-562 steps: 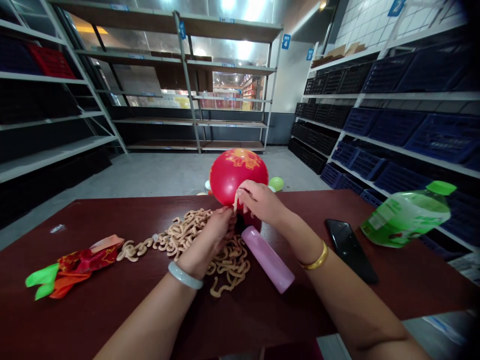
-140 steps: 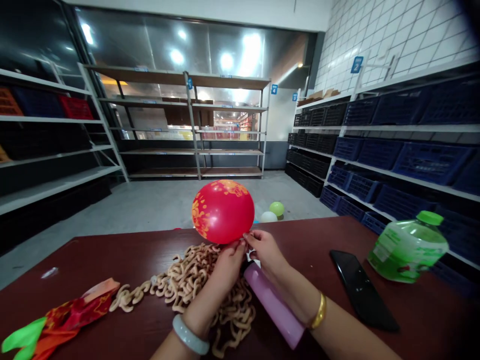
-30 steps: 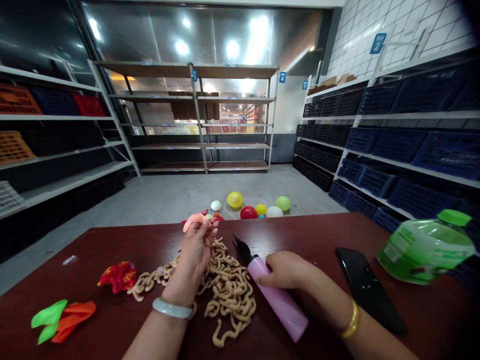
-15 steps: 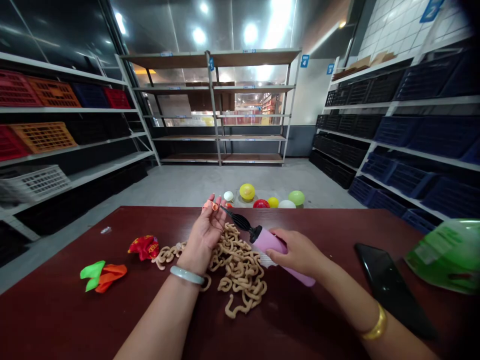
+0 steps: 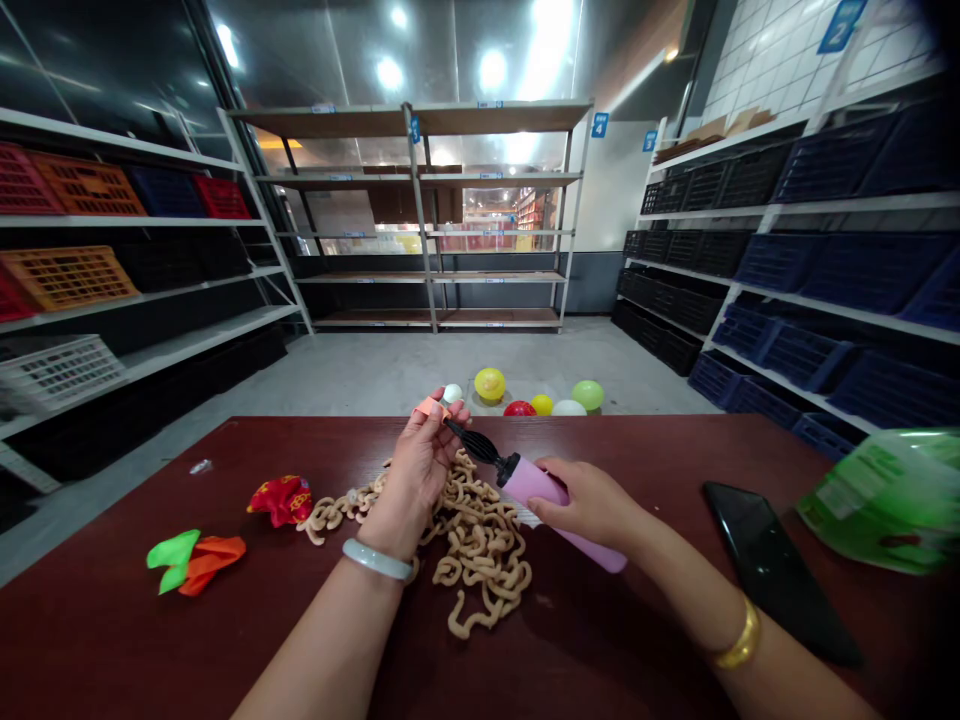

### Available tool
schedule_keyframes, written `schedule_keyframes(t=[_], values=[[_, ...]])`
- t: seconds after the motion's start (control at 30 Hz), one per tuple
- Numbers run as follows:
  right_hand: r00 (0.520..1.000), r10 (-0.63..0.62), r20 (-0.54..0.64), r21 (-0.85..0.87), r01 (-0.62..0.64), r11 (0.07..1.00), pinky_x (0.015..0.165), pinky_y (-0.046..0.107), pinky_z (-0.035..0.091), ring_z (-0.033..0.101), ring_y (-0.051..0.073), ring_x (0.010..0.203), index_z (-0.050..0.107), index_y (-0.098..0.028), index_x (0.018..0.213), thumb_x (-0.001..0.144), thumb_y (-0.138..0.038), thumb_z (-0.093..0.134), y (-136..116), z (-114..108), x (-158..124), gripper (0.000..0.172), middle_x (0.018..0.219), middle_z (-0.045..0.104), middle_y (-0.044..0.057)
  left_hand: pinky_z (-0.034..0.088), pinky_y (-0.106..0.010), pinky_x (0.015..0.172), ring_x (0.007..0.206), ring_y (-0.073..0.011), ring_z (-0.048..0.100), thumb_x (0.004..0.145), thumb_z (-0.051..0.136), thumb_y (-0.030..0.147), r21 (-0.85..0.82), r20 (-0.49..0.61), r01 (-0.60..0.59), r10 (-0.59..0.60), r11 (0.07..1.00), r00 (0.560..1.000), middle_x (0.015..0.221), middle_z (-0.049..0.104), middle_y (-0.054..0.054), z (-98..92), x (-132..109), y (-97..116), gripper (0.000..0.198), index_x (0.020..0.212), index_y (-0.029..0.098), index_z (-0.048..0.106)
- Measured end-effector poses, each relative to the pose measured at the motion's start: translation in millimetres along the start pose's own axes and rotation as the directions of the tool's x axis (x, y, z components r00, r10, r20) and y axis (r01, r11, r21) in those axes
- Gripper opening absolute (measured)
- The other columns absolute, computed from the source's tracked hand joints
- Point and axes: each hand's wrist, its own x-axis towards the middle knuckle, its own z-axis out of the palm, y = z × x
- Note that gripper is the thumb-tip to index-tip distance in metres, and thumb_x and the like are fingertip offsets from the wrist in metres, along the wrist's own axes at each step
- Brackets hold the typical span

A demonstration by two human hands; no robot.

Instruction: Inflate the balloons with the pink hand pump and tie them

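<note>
Between the fingers of my left hand [image 5: 426, 448] is a small orange balloon [image 5: 431, 407], limp and uninflated. It meets the black nozzle tip of a pink balloon pump [image 5: 536, 483]; whether it sits fully around the tip is hidden by my fingers. My right hand [image 5: 585, 505] is wrapped around the pump's pink barrel, which slants up to the left. Beneath both hands lies a heap of tan knotted cord [image 5: 484, 540], partly covered by my left wrist.
Left on the dark red table [image 5: 300, 640] lie a red patterned pouch [image 5: 281, 500], limp green [image 5: 174, 560] and orange balloons [image 5: 214, 562]. A black phone [image 5: 776, 570] and green bag [image 5: 885, 500] lie right. Inflated balloons [image 5: 490, 385] rest on the floor beyond; shelves with crates surround.
My left hand has brought the orange balloon's mouth from just off the nozzle tip onto it. My right hand keeps its hold on the pump. The view has shifted slightly.
</note>
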Motion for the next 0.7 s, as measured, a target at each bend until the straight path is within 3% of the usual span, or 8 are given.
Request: schedule_keyframes(t=[0.23, 0.47, 0.7], values=[[1.000, -0.004, 0.009, 0.120, 0.003, 0.993, 0.075, 0.032, 0.042, 0.065, 0.025, 0.088, 0.071, -0.018, 0.110, 0.083, -0.040, 0.068, 4.4, -1.9, 2.1, 0.035, 0.103, 0.075, 0.009, 0.058, -0.021, 0.068, 0.076, -0.0138, 0.073, 0.085, 0.076, 0.020, 0.113, 0.030, -0.030, 0.027, 0.993, 0.999, 0.098, 0.077, -0.011, -3.1, 3.3, -7.1, 0.024, 0.107, 0.013, 0.069], [0.997, -0.057, 0.049, 0.257, 0.043, 0.966, 0.076, 0.030, 0.044, 0.064, 0.022, 0.087, 0.071, -0.017, 0.109, 0.083, -0.035, 0.067, 10.4, -2.3, 4.5, 0.032, 0.100, 0.074, 0.005, 0.059, -0.021, 0.071, 0.091, -0.0181, 0.075, 0.086, 0.074, 0.018, 0.125, 0.107, 0.033, -0.047, 0.992, 0.993, 0.106, 0.076, -0.013, 0.3, -1.0, -7.4, 0.024, 0.108, 0.013, 0.068], [0.994, -0.062, 0.093, 0.369, 0.023, 0.929, 0.078, 0.031, 0.047, 0.064, 0.023, 0.092, 0.071, -0.016, 0.112, 0.083, -0.034, 0.067, 18.2, -1.8, 7.2, 0.034, 0.105, 0.073, 0.007, 0.060, -0.025, 0.076, 0.088, -0.0179, 0.075, 0.085, 0.074, 0.016, 0.117, 0.133, -0.021, 0.006, 0.993, 0.991, 0.103, 0.076, -0.013, 4.6, -4.6, -5.0, 0.027, 0.111, 0.013, 0.067]])
